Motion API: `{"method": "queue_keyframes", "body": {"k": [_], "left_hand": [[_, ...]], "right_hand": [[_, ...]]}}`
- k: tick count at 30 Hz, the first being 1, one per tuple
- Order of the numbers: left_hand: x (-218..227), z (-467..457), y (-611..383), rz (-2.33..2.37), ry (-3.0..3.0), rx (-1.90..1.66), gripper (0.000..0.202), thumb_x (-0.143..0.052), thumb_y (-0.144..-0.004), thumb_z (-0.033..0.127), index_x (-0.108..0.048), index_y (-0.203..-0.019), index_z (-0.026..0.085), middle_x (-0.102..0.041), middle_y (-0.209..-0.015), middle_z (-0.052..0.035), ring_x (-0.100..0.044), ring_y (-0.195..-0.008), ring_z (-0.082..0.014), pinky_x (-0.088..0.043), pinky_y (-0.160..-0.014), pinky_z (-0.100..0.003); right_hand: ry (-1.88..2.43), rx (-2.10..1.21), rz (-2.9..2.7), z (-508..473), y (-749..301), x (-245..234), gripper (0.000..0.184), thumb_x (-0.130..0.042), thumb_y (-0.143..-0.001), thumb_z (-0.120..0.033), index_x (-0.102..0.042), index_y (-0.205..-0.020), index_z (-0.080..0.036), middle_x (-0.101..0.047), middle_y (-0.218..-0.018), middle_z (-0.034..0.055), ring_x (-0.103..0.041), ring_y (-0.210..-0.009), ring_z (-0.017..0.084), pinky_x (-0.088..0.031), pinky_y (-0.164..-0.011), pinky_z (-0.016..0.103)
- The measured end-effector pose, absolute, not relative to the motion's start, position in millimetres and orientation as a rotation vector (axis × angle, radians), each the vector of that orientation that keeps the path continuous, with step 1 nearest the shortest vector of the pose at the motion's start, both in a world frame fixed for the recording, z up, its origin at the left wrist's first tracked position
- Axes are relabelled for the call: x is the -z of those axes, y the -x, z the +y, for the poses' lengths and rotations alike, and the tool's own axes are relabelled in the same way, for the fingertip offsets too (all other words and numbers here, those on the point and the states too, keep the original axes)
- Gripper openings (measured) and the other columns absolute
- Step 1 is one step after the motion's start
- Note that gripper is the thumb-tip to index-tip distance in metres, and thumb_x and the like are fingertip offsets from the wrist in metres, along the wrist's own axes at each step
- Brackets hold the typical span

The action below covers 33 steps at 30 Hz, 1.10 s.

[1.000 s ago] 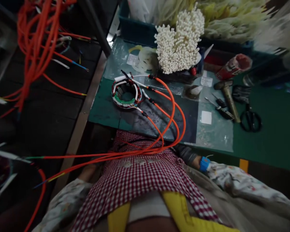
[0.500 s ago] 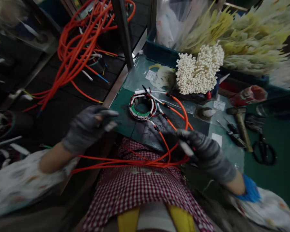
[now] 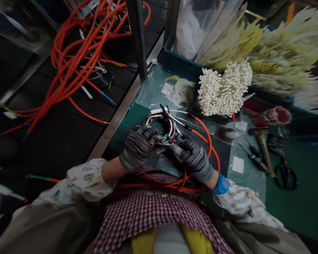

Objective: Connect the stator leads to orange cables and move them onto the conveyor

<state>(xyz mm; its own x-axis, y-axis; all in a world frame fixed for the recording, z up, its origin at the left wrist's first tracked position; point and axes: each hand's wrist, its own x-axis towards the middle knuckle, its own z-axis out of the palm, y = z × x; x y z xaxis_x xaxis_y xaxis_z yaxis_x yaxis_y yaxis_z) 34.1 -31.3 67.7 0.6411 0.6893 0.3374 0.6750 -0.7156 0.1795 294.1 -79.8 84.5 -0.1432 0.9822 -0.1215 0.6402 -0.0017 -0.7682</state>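
Observation:
A wound stator ring [image 3: 172, 124] with white sleeves and a green inner edge lies on the green bench mat. At its near side my left hand [image 3: 140, 147], in a grey striped glove, pinches thin wires [image 3: 163, 143] coming off the ring. My right hand [image 3: 193, 158], gloved the same way, closes on an orange cable beside those wires; its fingers cover the gripped part. Further orange cables [image 3: 207, 133] with black bands and white sleeves curve from the ring round to the right, and some cross my lap.
A bundle of white-tipped sleeves [image 3: 222, 90] stands behind the ring, before a bin of yellowish sleeves [image 3: 286, 46]. To the right lie a hammer [image 3: 265, 150], pliers [image 3: 259, 160] and black scissors [image 3: 285, 174]. Coiled orange cables [image 3: 76, 60] hang beyond the bench's left metal edge.
Both hands have come inward from either side to the near edge of the stator and closed there. The right hand has left the cable loops near my lap.

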Motion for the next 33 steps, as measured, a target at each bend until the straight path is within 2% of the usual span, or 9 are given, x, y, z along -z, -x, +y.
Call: {"method": "queue_keyframes", "body": {"k": [4,7,9,13,18,22,24,28,33], "left_hand": [[-50.4,-25.8,-39.6,1.192,-2.77,-0.667,0.026,-0.067,-0.112,0.051,-0.082,-0.106,0.03,-0.085,-0.112,-0.0047,-0.075,-0.112,-0.0303,-0.057,-0.098,-0.05],[-40.4,-24.3,-37.4,1.197,-2.718,-0.662,0.023,-0.069,-0.11,0.051,-0.083,-0.106,0.033,-0.084,-0.108,-0.0032,-0.076,-0.111,-0.0287,-0.057,-0.103,-0.05],[-35.2,-26.6,-32.1,1.129,-2.737,-0.721,0.014,-0.074,-0.108,0.043,-0.084,-0.116,0.037,-0.083,-0.108,-0.0018,-0.076,-0.113,-0.0263,-0.056,-0.109,-0.047],[-28.0,-31.5,-20.6,0.895,-2.913,-0.925,0.038,-0.084,-0.1,0.022,-0.081,-0.129,0.045,-0.083,-0.115,0.002,-0.074,-0.117,-0.0229,-0.053,-0.113,-0.042],[-22.9,-28.3,-25.3,0.915,-2.891,-1.102,0.035,-0.091,-0.095,0.019,-0.082,-0.122,0.039,-0.083,-0.112,0.0007,-0.071,-0.115,-0.0234,-0.053,-0.109,-0.04],[-23.5,-28.8,-38.2,1.059,-2.804,-1.187,0.018,-0.089,-0.101,0.028,-0.078,-0.114,0.032,-0.084,-0.118,-0.0031,-0.073,-0.12,-0.0263,-0.053,-0.107,-0.043],[-24.2,-29.9,-41.6,1.095,-2.782,-1.164,0.01,-0.082,-0.106,0.03,-0.074,-0.111,0.032,-0.086,-0.12,-0.0027,-0.074,-0.125,-0.0274,-0.053,-0.11,-0.048],[-23.3,-29.9,-41.3,1.11,-2.743,-0.979,0.006,-0.077,-0.109,0.031,-0.072,-0.112,0.033,-0.088,-0.113,0.0031,-0.078,-0.123,-0.0272,-0.053,-0.109,-0.055],[-15.3,-28.5,-41.0,1.092,-2.732,-1.003,0.006,-0.08,-0.107,0.034,-0.075,-0.109,0.034,-0.088,-0.11,0.0016,-0.077,-0.123,-0.0289,-0.053,-0.113,-0.056]], "right_hand": [[1.633,-0.874,-1.904,-59.4,-286.3,-86.2,0.059,-0.063,-0.111,-0.067,-0.071,-0.073,-0.024,-0.067,-0.066,0.0017,-0.058,-0.061,0.016,-0.043,-0.061,0.031],[1.607,-0.704,-2.042,-53.8,-284.4,-81.7,0.051,-0.064,-0.112,-0.059,-0.075,-0.076,-0.024,-0.072,-0.069,0.0047,-0.062,-0.065,0.018,-0.046,-0.063,0.031],[1.584,-0.546,-2.116,-54.8,-282.9,-79.6,0.044,-0.068,-0.111,-0.054,-0.078,-0.08,-0.024,-0.076,-0.074,0.0069,-0.065,-0.069,0.02,-0.05,-0.065,0.031],[1.608,-0.378,-2.181,-59.0,-274.1,-79.5,0.035,-0.072,-0.11,-0.048,-0.081,-0.085,-0.025,-0.079,-0.077,0.0073,-0.067,-0.071,0.021,-0.053,-0.066,0.032],[1.405,-0.493,-2.233,-55.9,-293.9,-90.3,0.023,-0.068,-0.113,-0.04,-0.084,-0.106,-0.025,-0.081,-0.09,0.0043,-0.072,-0.075,0.018,-0.059,-0.068,0.029],[1.452,0.082,-1.866,-56.6,-364.9,-102.1,0.017,-0.07,-0.109,-0.033,-0.08,-0.123,-0.032,-0.079,-0.114,0.0061,-0.077,-0.098,0.024,-0.066,-0.088,0.04],[1.583,0.311,-1.672,-53.6,-401.3,-99.5,0.016,-0.075,-0.105,-0.037,-0.079,-0.119,-0.031,-0.074,-0.119,0.0094,-0.073,-0.111,0.03,-0.064,-0.103,0.051],[1.729,0.394,-1.535,-34.4,-435.4,-77.6,0.045,-0.085,-0.09,-0.063,-0.079,-0.107,-0.022,-0.066,-0.121,0.0151,-0.064,-0.121,0.041,-0.055,-0.112,0.073],[1.602,0.22,-1.529,-21.5,-413.1,-87.3,0.022,-0.08,-0.097,-0.048,-0.075,-0.091,-0.027,-0.073,-0.109,0.0129,-0.073,-0.11,0.037,-0.062,-0.105,0.066]]}}
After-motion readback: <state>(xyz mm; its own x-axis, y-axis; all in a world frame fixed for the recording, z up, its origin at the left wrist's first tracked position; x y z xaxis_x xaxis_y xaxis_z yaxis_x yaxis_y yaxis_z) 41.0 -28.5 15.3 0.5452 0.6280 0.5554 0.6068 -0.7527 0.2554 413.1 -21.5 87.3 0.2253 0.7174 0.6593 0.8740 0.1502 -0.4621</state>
